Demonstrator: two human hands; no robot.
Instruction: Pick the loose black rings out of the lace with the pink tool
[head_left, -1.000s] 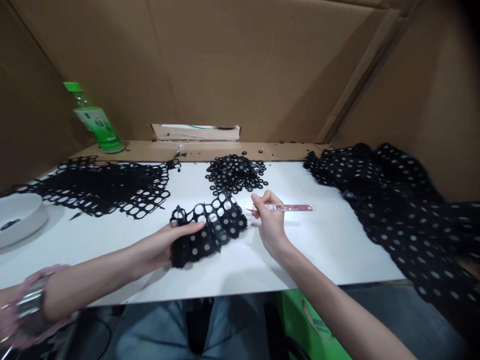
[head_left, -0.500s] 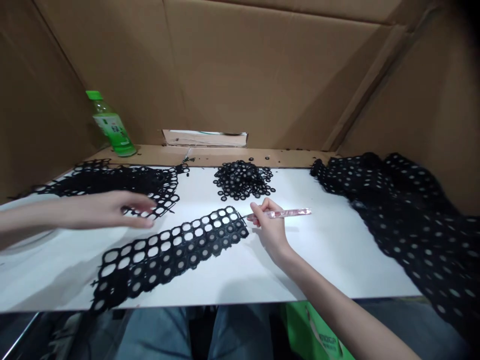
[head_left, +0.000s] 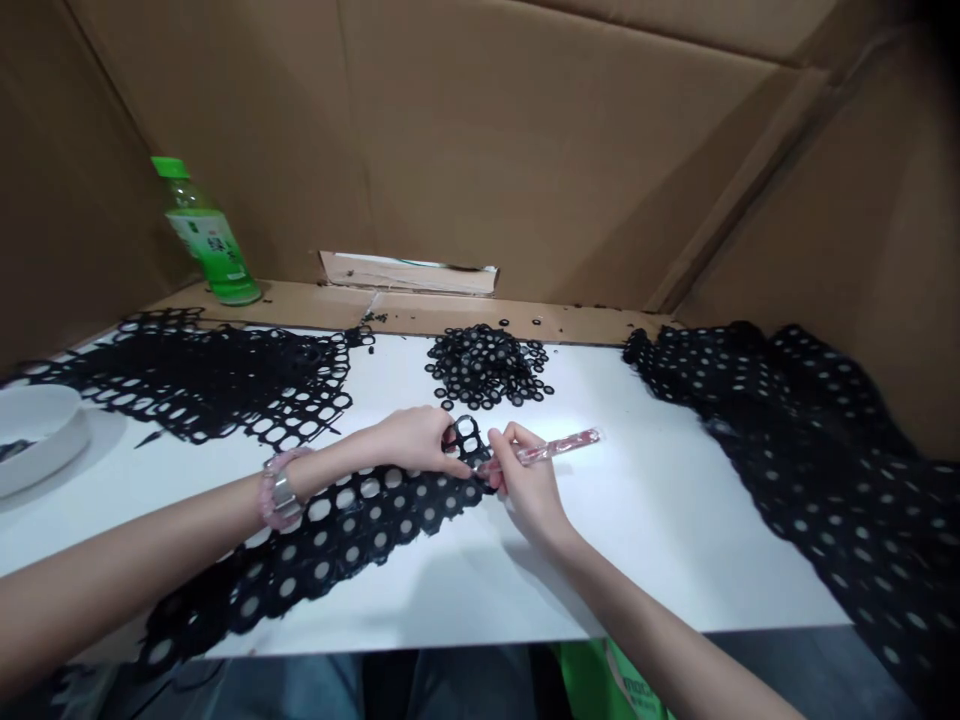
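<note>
A black perforated strip (head_left: pixel 360 540) with rows of round holes lies slantwise on the white table in front of me. My left hand (head_left: pixel 420 440), a pink bracelet at its wrist, pinches the strip's far right end between thumb and fingers, the end slightly raised. In my right hand (head_left: pixel 525 480) is a slim pen-like tool (head_left: pixel 559 447) with a reddish handle in clear wrap. Its tip is down at the strip's end, close to my left thumb; the fingers partly hide the contact. Just beyond both hands sits a heap of small black rings (head_left: pixel 487 362).
Black netting (head_left: pixel 225 370) is piled at the left behind a white bowl (head_left: pixel 45 430). A green bottle (head_left: pixel 214 245) stands at the back left. On the right, a black perforated sheet (head_left: pixel 795 450) hangs over the table edge. Cardboard walls (head_left: pixel 480 130) enclose the table.
My left hand has moved right, from above the netting to the strip's end, and now pinches it. My right hand with the tool has come slightly down. The view has shifted a little.
</note>
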